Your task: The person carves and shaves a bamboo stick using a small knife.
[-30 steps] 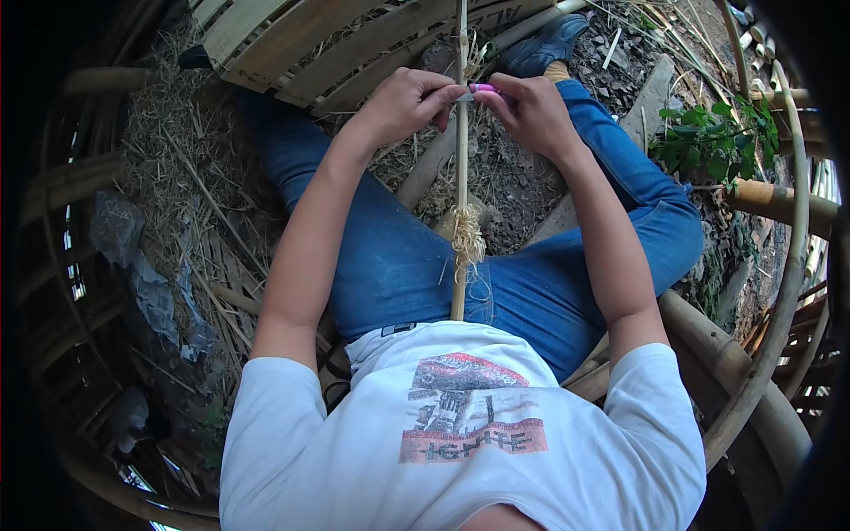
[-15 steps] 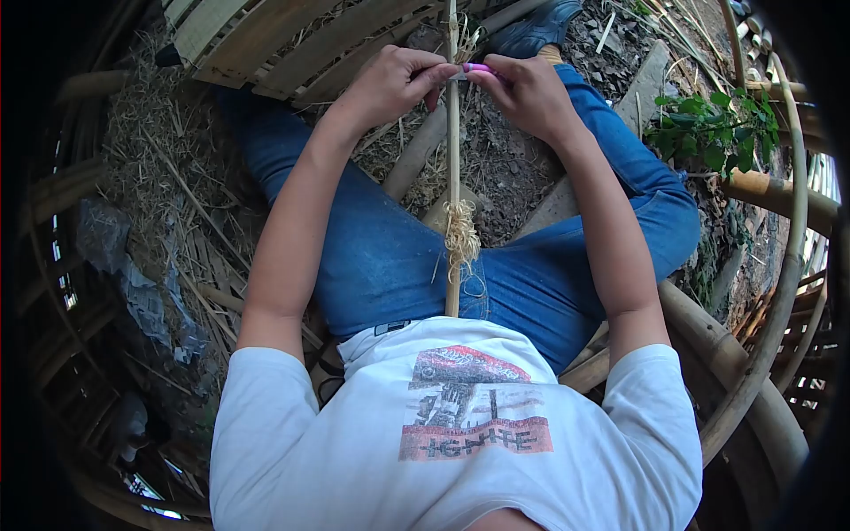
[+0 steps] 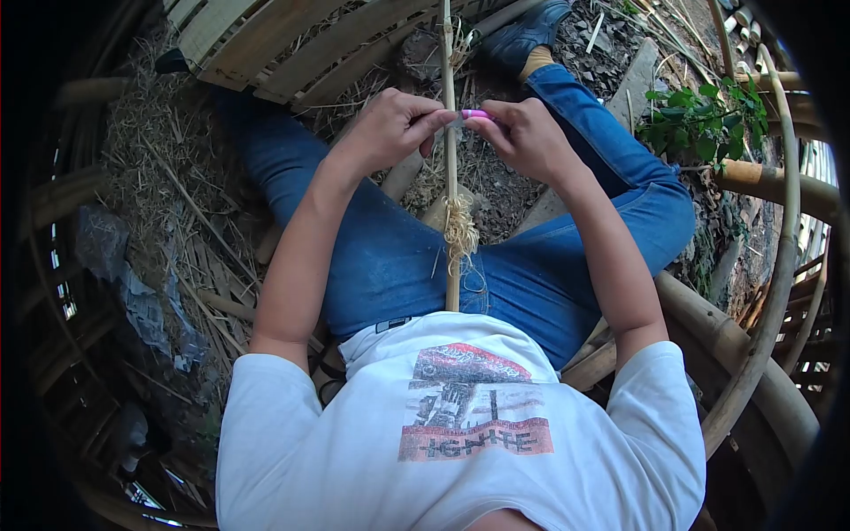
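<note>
A long pale wooden stick [image 3: 451, 168] runs from between my thighs up past the top of the view. My right hand [image 3: 533, 140] is closed round the pink handle of a small knife [image 3: 476, 114]. Its thin blade lies across the stick, mostly too small to make out. On the other side of the stick, my left hand [image 3: 397, 128] pinches the blade's far end between thumb and finger. Curled wood shavings [image 3: 460, 228] cling in a bunch to the stick's lower part, with another tuft [image 3: 460, 44] higher up.
A slatted wooden panel [image 3: 266, 44] stands at the upper left. Dry straw [image 3: 159, 150] and crumpled plastic [image 3: 146, 301] lie on the left. At right are a leafy plant [image 3: 704, 119] and bamboo poles [image 3: 735, 345]. My shoe [image 3: 529, 34] rests near the top.
Both hands have moved down along the stick towards my body, with the knife still held between them. The bunch of shavings stays in about the same place.
</note>
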A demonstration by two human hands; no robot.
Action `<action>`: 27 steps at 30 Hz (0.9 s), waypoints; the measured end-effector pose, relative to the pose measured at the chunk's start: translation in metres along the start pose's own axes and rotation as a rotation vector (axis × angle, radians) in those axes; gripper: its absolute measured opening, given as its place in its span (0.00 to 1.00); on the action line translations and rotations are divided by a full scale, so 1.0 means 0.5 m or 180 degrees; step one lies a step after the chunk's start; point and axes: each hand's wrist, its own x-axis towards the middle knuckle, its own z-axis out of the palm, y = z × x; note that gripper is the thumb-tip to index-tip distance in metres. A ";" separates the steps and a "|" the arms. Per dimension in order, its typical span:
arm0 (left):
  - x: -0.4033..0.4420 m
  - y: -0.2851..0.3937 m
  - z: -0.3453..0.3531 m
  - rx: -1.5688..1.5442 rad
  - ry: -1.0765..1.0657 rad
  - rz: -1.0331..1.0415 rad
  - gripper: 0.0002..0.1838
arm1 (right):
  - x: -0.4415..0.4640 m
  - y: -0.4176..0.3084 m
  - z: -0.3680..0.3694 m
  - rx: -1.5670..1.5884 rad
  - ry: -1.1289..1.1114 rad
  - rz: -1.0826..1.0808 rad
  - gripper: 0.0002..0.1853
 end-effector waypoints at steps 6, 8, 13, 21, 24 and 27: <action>-0.002 0.002 0.000 0.0043 0.0142 0.0190 0.15 | 0.008 0.001 -0.001 -0.0501 0.0246 -0.0259 0.14; 0.010 -0.007 -0.006 -0.0057 0.0161 0.0120 0.16 | 0.024 0.008 -0.005 -0.0610 0.0352 -0.0333 0.15; 0.069 -0.033 -0.039 -0.0198 0.0288 -0.0025 0.20 | 0.102 0.037 -0.019 -0.0836 0.0652 -0.0506 0.16; 0.071 -0.063 -0.020 -0.0620 0.0367 0.0107 0.22 | 0.125 0.024 -0.048 -0.1234 0.0251 -0.0603 0.17; 0.049 -0.054 -0.001 -0.0605 0.0333 0.0118 0.22 | 0.102 0.013 -0.057 -0.1159 -0.0003 -0.0640 0.18; 0.034 -0.045 0.004 -0.0493 0.0265 0.0094 0.21 | 0.080 0.001 -0.052 -0.1005 -0.0073 -0.0475 0.16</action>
